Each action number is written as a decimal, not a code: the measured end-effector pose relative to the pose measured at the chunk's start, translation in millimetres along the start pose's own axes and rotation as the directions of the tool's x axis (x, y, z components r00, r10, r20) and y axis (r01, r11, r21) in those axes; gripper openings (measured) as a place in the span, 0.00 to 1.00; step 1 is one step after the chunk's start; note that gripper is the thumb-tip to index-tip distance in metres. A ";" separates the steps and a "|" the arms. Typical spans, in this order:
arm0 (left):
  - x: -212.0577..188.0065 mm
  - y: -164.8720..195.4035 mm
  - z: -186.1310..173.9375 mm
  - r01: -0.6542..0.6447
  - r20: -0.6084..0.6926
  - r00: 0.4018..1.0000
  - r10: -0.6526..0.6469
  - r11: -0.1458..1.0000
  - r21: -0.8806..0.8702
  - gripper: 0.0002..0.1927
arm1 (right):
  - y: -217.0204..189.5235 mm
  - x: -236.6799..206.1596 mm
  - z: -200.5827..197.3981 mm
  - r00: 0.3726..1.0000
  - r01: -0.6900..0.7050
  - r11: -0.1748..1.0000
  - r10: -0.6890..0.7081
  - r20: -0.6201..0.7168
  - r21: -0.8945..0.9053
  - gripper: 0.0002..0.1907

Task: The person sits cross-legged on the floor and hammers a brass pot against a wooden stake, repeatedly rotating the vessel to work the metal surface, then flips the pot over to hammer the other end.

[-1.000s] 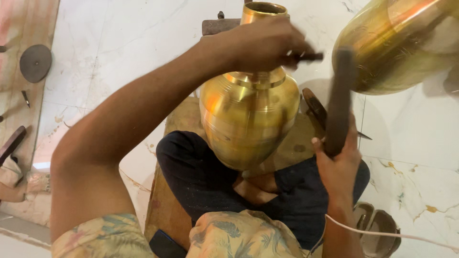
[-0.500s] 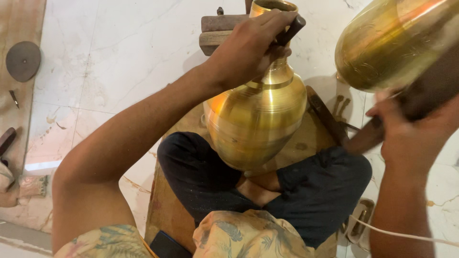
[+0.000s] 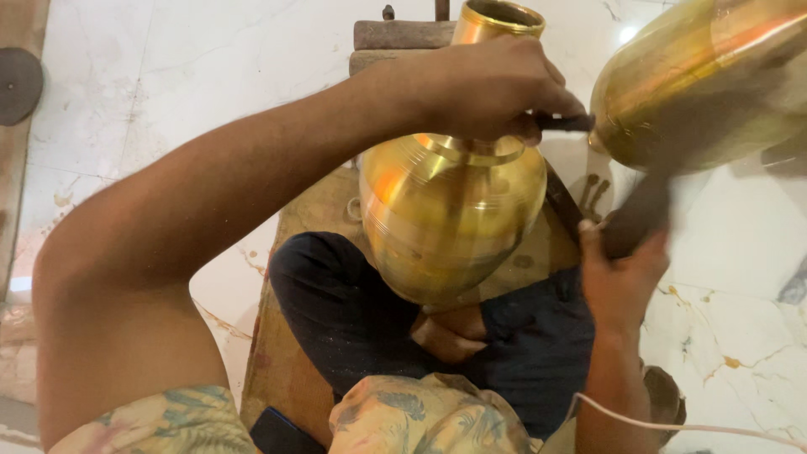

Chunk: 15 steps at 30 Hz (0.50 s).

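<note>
At centre frame sits a brass pot (image 3: 450, 223), round-bellied with a narrow neck and flared mouth, tilted slightly, resting over the person's crossed legs in dark trousers (image 3: 353, 311) on a wooden board (image 3: 286, 353). Left hand (image 3: 496, 88) comes in from 8 o'clock across the frame, fingers curled tight around a dark thin tool (image 3: 565, 123) at the pot's neck; the tool tip pokes out toward 3 o'clock. Hand covers the neck, so contact between tool and brass can't be told. Right hand (image 3: 622, 277) at 4 o'clock of the pot, fist closed on a dark blurred handle (image 3: 636, 217) that slants up toward 1 o'clock. A 2nd brass vessel (image 3: 702, 80) fills the 2 o'clock corner, close to the lens and blurred; the handle's upper end vanishes at its lower edge. Wooden block (image 3: 399, 35) lies at 12 o'clock behind the pot's mouth. Dark round disc (image 3: 18, 84) at 9 o'clock edge. White cord (image 3: 672, 424) runs along 5 o'clock. Floor (image 3: 168, 84) is white marble with veining. Floral shirt (image 3: 420, 416) at 6 o'clock.
</note>
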<state>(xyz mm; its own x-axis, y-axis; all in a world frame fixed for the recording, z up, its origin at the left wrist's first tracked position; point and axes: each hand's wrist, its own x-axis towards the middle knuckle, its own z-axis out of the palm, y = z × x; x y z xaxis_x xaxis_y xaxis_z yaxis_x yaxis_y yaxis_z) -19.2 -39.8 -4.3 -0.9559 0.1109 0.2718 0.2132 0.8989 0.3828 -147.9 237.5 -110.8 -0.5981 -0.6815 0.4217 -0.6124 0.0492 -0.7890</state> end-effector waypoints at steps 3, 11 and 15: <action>4.4 3.6 -6.3 -0.031 0.124 0.992 0.033 0.999 -0.017 0.18 | 10.5 -24.9 20.0 0.987 -0.030 0.977 0.062 -0.146 0.213 0.45; 9.4 15.4 -19.7 -0.018 0.255 0.967 0.027 0.999 -0.036 0.16 | 17.5 -50.5 41.9 0.981 -0.016 0.995 0.034 -0.192 0.096 0.46; 4.6 10.8 -23.1 0.049 0.308 0.951 -0.033 0.998 -0.044 0.12 | -5.0 -47.0 39.6 0.975 -0.071 0.990 0.095 -0.202 0.126 0.47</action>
<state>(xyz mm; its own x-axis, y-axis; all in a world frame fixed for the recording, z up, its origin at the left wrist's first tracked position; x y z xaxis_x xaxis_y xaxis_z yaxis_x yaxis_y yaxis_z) -16.6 -39.4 21.5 -0.9781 0.2063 -0.0263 0.1747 0.8839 0.4337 -96.3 240.4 -144.4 -0.7457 -0.5123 0.4260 -0.4987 0.0052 -0.8668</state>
